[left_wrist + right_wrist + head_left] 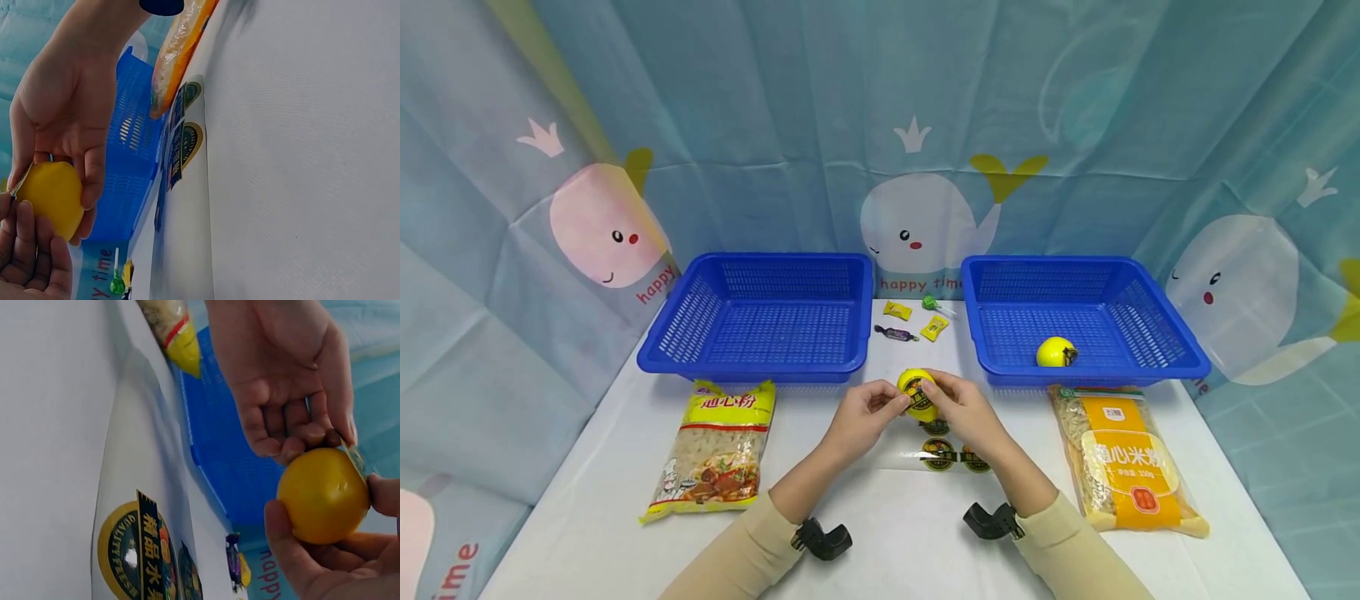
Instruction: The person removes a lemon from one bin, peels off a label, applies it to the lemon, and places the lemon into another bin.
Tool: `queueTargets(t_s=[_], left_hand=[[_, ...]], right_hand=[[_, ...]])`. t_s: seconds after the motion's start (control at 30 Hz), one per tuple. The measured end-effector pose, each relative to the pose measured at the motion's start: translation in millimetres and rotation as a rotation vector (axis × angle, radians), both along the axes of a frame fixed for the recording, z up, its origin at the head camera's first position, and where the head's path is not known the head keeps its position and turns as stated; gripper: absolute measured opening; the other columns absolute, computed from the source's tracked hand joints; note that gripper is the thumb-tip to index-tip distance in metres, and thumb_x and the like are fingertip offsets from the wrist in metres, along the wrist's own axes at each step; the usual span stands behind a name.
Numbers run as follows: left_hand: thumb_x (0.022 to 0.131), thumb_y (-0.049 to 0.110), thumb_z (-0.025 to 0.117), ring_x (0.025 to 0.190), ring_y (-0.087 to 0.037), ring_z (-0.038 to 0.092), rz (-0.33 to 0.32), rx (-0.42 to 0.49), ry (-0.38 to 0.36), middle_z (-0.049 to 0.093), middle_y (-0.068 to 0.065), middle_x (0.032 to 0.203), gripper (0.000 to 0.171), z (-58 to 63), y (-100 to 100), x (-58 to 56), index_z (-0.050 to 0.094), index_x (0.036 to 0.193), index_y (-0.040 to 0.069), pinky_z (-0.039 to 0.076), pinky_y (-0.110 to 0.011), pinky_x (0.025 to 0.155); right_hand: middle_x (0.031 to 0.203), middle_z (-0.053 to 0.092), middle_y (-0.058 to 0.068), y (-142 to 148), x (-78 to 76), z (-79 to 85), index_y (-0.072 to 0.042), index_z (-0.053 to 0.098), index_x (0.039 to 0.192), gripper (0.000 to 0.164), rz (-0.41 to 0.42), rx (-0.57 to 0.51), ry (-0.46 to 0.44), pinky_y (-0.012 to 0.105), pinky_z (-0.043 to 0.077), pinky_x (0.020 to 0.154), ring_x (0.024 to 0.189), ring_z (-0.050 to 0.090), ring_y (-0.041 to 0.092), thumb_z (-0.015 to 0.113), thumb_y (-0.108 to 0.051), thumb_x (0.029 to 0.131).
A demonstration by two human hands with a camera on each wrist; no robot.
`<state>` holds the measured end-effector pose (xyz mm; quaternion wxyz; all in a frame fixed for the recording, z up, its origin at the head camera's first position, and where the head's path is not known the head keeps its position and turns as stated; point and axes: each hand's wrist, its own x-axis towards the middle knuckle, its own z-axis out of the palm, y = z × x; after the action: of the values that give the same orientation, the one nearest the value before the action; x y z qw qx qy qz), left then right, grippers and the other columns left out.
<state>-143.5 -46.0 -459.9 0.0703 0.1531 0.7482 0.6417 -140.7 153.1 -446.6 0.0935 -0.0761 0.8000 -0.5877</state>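
Observation:
My right hand (pixel 972 414) holds a round yellow fruit (pixel 322 497) between its thumb and fingers, above the table. A round black and gold sticker (pixel 917 393) lies against the fruit's near side. The left hand (pixel 862 414) pinches that sticker's edge with thumb and forefinger, its other fingers curled under. Beneath both hands lies a glossy backing sheet (pixel 887 455) with more such stickers (pixel 938 454). In the right blue basket (pixel 1082 372) sits another yellow fruit (pixel 1054 351) bearing a dark sticker.
A left blue basket (pixel 752 367) stands at the back. Between the baskets lie a green lollipop (pixel 929 303), two yellow-wrapped candies (pixel 934 327) and a dark-wrapped candy (pixel 896 333). Pasta bags flank the hands: a yellow-topped bag (pixel 718 450) at left, an orange-labelled bag (pixel 1131 462) at right.

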Motion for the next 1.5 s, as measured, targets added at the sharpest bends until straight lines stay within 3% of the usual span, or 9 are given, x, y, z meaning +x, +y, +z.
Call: queueTargets(t_s=[0.33, 0.6, 0.83, 1.07, 1.3, 1.5], left_hand=[[0.098, 0.012, 0.066, 0.074, -0.006, 0.061, 0.038, -0.078, 0.041, 0.071, -0.022, 0.090, 0.016, 6.8, 4.6, 3.0, 0.069, 0.094, -0.004, 0.053, -0.019, 0.071], [0.097, 0.007, 0.066, 0.075, -0.014, 0.064, 0.059, -0.083, 0.038, 0.071, -0.020, 0.087, 0.012, 17.0, 7.1, 7.0, 0.068, 0.094, -0.004, 0.054, -0.018, 0.070], [0.098, 0.010, 0.066, 0.086, -0.033, 0.069, 0.061, 0.016, 0.010, 0.070, -0.018, 0.089, 0.013, 7.7, 5.4, 4.7, 0.066, 0.099, -0.002, 0.059, -0.027, 0.078], [0.103, 0.010, 0.055, 0.085, -0.029, 0.067, 0.001, 0.136, -0.038, 0.068, -0.013, 0.081, 0.016, 6.6, 2.2, 2.6, 0.058, 0.099, -0.005, 0.055, -0.028, 0.087], [0.104, 0.009, 0.050, 0.082, -0.021, 0.064, -0.058, 0.235, -0.049, 0.065, -0.006, 0.078, 0.018, 4.4, 0.5, 1.0, 0.053, 0.099, -0.008, 0.054, -0.026, 0.089], [0.105, 0.010, 0.049, 0.082, -0.017, 0.063, -0.084, 0.280, -0.056, 0.065, -0.005, 0.078, 0.019, 1.7, 1.4, 1.3, 0.051, 0.099, -0.008, 0.053, -0.026, 0.089]], right_hand=[[0.127, 0.068, 0.018, 0.0, 1.4, 0.9, 0.002, 0.052, 0.143, 0.055, 0.037, 0.029, 0.022, 0.035, 0.058, 0.092, 0.111, 0.068, 0.026, 0.053, -0.038, 0.105], [0.123, 0.070, 0.011, -1.2, 1.6, 2.1, -0.003, 0.055, 0.142, 0.056, 0.021, 0.023, -0.005, 0.032, 0.058, 0.089, 0.106, 0.068, 0.020, 0.058, -0.043, 0.102], [0.126, 0.068, 0.018, -1.0, 0.4, 1.9, -0.003, 0.050, 0.145, 0.055, 0.023, -0.030, 0.001, 0.028, 0.058, 0.086, 0.104, 0.069, 0.022, 0.056, -0.039, 0.104], [0.122, 0.068, 0.013, -0.3, 0.4, 6.5, -0.005, 0.054, 0.142, 0.051, 0.047, -0.022, 0.036, 0.026, 0.056, 0.085, 0.100, 0.066, 0.020, 0.060, -0.036, 0.102], [0.114, 0.067, 0.017, -1.3, 0.0, 11.7, -0.002, 0.054, 0.140, 0.052, 0.086, -0.081, 0.006, 0.050, 0.060, 0.084, 0.089, 0.069, 0.023, 0.063, -0.033, 0.100], [0.113, 0.067, 0.021, 1.4, 0.5, 10.8, 0.003, 0.052, 0.140, 0.053, 0.110, -0.119, -0.027, 0.053, 0.059, 0.085, 0.089, 0.069, 0.025, 0.065, -0.028, 0.100]])
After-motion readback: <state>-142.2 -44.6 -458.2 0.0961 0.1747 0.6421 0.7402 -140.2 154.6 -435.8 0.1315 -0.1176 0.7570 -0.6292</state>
